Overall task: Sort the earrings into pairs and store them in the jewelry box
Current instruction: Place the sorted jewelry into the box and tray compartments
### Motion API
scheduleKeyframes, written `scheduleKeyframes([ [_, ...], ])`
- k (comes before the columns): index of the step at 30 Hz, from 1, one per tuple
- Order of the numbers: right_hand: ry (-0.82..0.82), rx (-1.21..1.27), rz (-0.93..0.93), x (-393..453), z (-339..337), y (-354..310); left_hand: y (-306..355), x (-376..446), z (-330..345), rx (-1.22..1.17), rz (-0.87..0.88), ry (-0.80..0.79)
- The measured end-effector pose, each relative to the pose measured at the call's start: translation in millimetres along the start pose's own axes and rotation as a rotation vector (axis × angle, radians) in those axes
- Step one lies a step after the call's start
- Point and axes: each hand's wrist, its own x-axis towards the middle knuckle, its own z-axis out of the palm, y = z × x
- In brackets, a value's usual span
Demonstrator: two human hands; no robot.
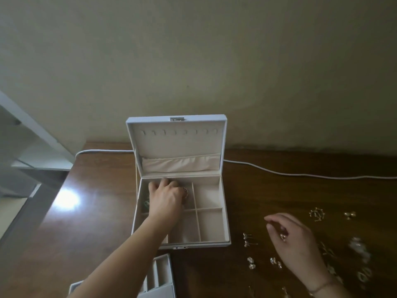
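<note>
White jewelry box (223, 211) holds left hand (166, 201) (earrings (250, 241) outside).

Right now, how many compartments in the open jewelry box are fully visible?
3 in the jewelry box: back right, front right, front middle. The left hand and forearm cover the left side, so more may be hidden.

No text, label, brand, number or sign can be read anywhere in the view. The box (223, 211) is plain inside and out, and its metal clasp (177, 119) shows no legible marking.
</note>
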Motion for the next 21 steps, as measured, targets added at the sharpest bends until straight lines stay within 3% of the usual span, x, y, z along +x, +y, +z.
scheduleKeyframes([
  [7, 0.063, 0.001, 0.068, -11, -15, 17, -7, -2, 6, -0.048, -0.013, 0.095],
  [12, 0.065, 0.021, 0.144, -23, -26, 37, 13, -25, -1, -0.295, -0.073, 0.262],
  [15, 0.04, -0.01, 0.246, -30, -31, 49, 44, -36, -9, -0.428, 0.063, 0.332],
  [18, 0.125, -0.034, 0.354, -27, -39, 64, 84, -43, -22, -0.525, 0.15, 0.325],
  [21, 0.191, -0.003, 0.417, -15, -44, 78, 136, -50, -34, -0.561, 0.369, 0.257],
])
